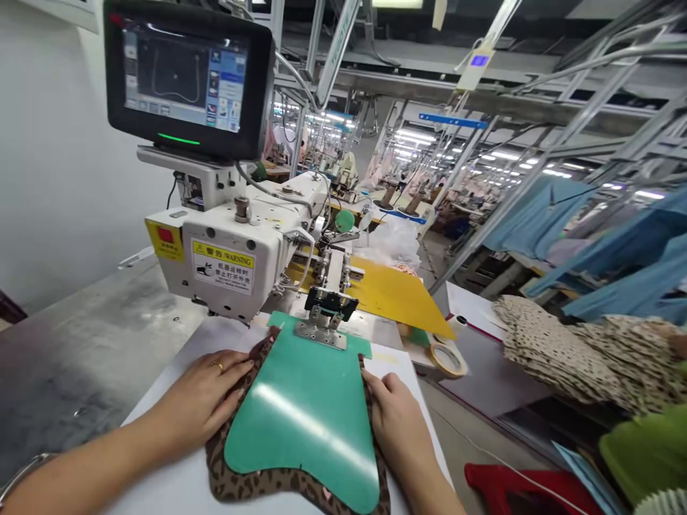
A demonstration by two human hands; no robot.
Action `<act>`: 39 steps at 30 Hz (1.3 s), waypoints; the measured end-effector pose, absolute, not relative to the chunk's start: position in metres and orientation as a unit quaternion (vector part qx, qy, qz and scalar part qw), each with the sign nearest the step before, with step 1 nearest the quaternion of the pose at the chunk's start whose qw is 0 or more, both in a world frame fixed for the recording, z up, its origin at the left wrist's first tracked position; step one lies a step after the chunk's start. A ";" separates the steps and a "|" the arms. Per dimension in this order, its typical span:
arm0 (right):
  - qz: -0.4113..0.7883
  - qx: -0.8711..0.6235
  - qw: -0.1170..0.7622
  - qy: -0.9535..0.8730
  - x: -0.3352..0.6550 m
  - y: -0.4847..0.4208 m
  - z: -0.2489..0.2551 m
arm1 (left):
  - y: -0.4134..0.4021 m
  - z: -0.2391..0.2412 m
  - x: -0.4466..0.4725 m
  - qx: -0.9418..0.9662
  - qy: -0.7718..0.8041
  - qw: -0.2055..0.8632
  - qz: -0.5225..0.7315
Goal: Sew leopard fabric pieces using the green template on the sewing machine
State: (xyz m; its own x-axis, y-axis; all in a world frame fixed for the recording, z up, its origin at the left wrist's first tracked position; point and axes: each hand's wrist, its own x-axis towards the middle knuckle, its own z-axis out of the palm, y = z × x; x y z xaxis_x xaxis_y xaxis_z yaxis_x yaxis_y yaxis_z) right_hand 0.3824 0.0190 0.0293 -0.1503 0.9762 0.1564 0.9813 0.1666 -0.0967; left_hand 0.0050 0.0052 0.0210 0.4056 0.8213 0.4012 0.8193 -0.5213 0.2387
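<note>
A green plastic template (305,408) lies flat over a brown leopard-print fabric piece (225,476), whose edge shows around its sides and bottom. The metal clamp (320,334) of a white sewing machine (236,236) sits on the template's far end. My left hand (209,393) rests flat at the fabric's left edge, fingers stretched out and a ring on one. At the right edge, my right hand (400,422) has its fingers bent against the fabric; whether they pinch it is partly hidden.
A control screen (185,79) is mounted on the machine. Behind the clamp lies a yellow sheet (397,297), with a tape roll (448,360) to its right. Spotted fabric (569,357) is stacked farther right, near a person's green sleeve (649,450). A red stool (515,490) stands below.
</note>
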 end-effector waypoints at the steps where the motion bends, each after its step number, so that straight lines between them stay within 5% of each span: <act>1: -0.009 -0.640 0.106 -0.761 0.385 0.019 0.027 | 0.005 0.024 0.005 0.838 0.486 0.008 0.247; 17: 0.132 -0.638 0.332 -0.682 0.391 0.014 0.032 | 0.005 0.042 0.004 0.814 0.494 0.113 0.284; 31: 0.201 -0.685 0.276 -0.643 0.394 -0.017 0.067 | 0.012 0.034 0.000 0.818 0.489 0.120 0.277; 39: 0.229 -0.712 0.218 -0.627 0.377 -0.088 0.058 | -0.004 0.061 -0.009 0.768 0.592 0.196 0.147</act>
State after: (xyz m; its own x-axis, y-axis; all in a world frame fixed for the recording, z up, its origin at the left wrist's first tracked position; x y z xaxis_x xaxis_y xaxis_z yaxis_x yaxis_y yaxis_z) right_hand 0.3771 -0.0880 0.0583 0.1084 0.9927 -0.0531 0.7934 -0.1186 -0.5970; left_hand -0.0087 -0.0045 0.0607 0.2560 0.9667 -0.0051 0.8512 -0.2229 0.4752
